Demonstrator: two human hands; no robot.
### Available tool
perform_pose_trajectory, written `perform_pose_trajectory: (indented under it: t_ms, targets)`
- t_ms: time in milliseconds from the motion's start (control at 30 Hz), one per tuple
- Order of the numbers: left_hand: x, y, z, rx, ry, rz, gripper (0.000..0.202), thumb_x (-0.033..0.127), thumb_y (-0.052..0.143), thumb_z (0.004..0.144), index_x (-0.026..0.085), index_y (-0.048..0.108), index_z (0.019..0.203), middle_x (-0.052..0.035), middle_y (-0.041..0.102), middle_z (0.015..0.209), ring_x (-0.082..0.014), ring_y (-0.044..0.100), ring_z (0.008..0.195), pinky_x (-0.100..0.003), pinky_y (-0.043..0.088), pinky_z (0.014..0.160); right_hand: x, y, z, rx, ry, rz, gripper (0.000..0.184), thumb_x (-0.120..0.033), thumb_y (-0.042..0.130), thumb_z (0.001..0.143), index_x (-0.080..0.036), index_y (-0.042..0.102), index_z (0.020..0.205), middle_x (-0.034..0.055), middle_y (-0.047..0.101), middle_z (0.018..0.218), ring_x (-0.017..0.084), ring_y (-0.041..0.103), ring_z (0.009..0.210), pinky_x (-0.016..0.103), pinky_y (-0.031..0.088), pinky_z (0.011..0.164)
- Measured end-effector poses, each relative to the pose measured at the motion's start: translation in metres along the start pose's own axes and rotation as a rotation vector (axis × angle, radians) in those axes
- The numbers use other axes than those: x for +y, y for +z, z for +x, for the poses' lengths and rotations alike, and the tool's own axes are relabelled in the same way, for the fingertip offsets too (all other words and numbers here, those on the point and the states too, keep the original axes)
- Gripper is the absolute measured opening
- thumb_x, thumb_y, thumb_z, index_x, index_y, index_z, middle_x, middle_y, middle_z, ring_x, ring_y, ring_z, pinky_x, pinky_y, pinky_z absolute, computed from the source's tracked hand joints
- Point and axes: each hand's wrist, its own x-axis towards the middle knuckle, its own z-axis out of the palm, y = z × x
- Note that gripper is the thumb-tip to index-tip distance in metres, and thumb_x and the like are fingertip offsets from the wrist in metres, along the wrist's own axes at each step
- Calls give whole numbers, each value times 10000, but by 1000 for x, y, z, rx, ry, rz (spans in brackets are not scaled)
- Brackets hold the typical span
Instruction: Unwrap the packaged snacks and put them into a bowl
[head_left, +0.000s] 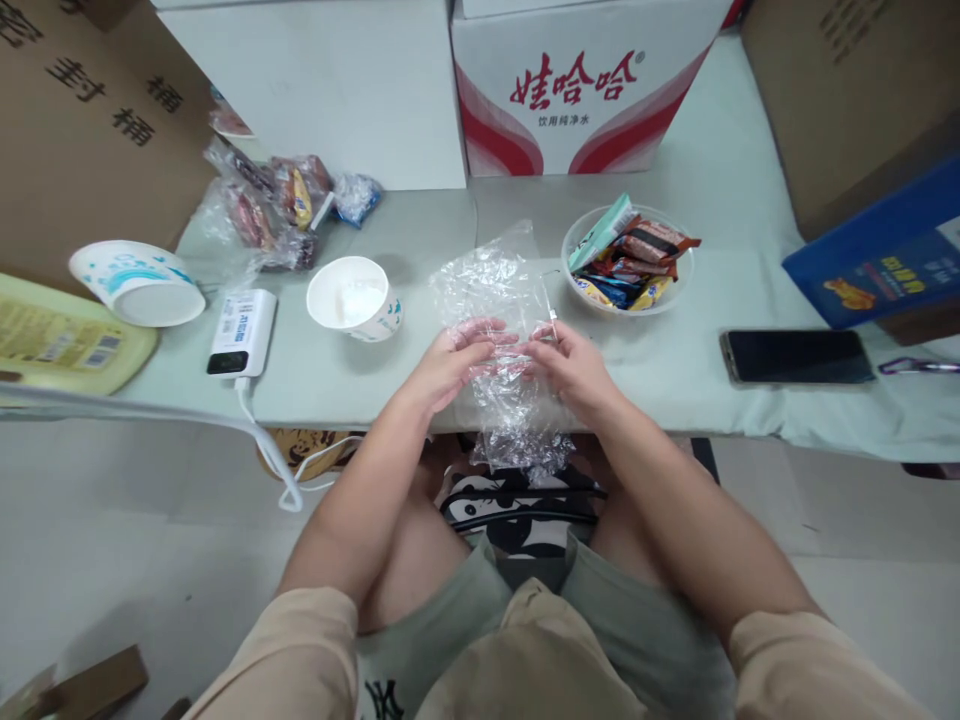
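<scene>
A crumpled clear plastic bag (495,275) spreads over the table's front edge, its lower end hanging above my lap. My left hand (461,360) has its fingers inside or behind the film, curled round it from the left. From the right, my right hand (571,365) pinches the film between thumb and fingers. The fingertips of both hands nearly meet, partly veiled by the shiny plastic. Beyond my right hand stands a clear round bowl (574,235) with several wrapped snacks (637,250). A white paper cup (356,300) with a blue pattern is left of my left hand.
A white power bank (244,330) with a cable, a tipped paper bowl (139,285) and a yellowish bottle (75,335) lie left. Bagged snacks (277,205) sit behind. A phone (799,357) and blue box (885,245) are right. A white-red carton (585,100) stands at the back.
</scene>
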Motion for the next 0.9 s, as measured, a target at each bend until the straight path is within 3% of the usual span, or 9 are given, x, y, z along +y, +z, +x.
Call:
perform_pose_trajectory:
  t_ms: [67,267,367,467,567,667,767,833,900]
  targets:
    - [0,-1,0,48,-27,136,330,214,699,777,181,651,1102,-83,754,1067,-194,717,893,-333,542,816,-4,-4,-2,-27,66,9,436,-557,758,713,-237,523,895,-7,712,803,151,697,676,282,542,635]
    - [6,-10,-6,-89,-61,304,381,291,655,867,199,614,1234,-54,762,973,-159,723,775,-273,534,716,-4,-11,-5,-88,123,-168,414,-492,733,756,-220,607,1041,-9,700,640,183,702,593,258,506,525]
    - [6,-12,-7,-153,-67,419,491,330,718,838,184,583,1287,-14,729,745,-148,682,627,-248,502,601,-1,-10,-4,-34,118,-166,404,-477,692,806,-205,632,1098,-1,700,625,173,692,559,254,513,507]
    - [7,-15,-8,-146,-13,425,456,371,722,832,158,611,1220,19,654,592,-125,604,496,-239,476,521,-2,-13,-6,-34,109,-150,492,-474,668,850,-219,611,1267,13,722,671,178,712,584,257,534,511]
    - [10,-19,-15,-120,105,319,480,402,759,783,170,626,1182,1,676,634,-131,616,501,-249,494,517,-7,-17,-14,-132,40,-119,593,-488,683,850,-261,549,1380,13,748,742,183,733,620,281,568,549]
    - [15,-21,-30,-193,175,201,529,437,799,737,186,639,1174,-37,725,722,-180,679,578,-295,543,559,-13,-20,-26,-281,-14,-68,648,-502,703,838,-298,509,1422,7,762,814,191,745,651,328,606,612]
    - [20,-18,-44,-265,183,236,480,441,790,768,178,655,1147,-40,731,715,-186,683,573,-311,551,566,-16,-21,-34,-367,-21,-45,597,-498,692,848,-307,536,1392,-9,746,774,189,732,633,355,619,635]
    - [21,-16,-43,-219,136,333,432,432,755,813,167,655,1139,-21,712,667,-156,644,511,-281,518,520,-15,-21,-34,-366,22,-66,567,-464,665,865,-311,540,1396,-13,730,741,185,721,628,346,616,619]
    - [18,-13,-34,-72,66,438,370,400,721,851,157,651,1122,10,669,597,-114,572,439,-231,447,453,-12,-20,-30,-282,91,-135,535,-400,624,883,-311,543,1405,-1,725,759,179,714,645,316,603,588]
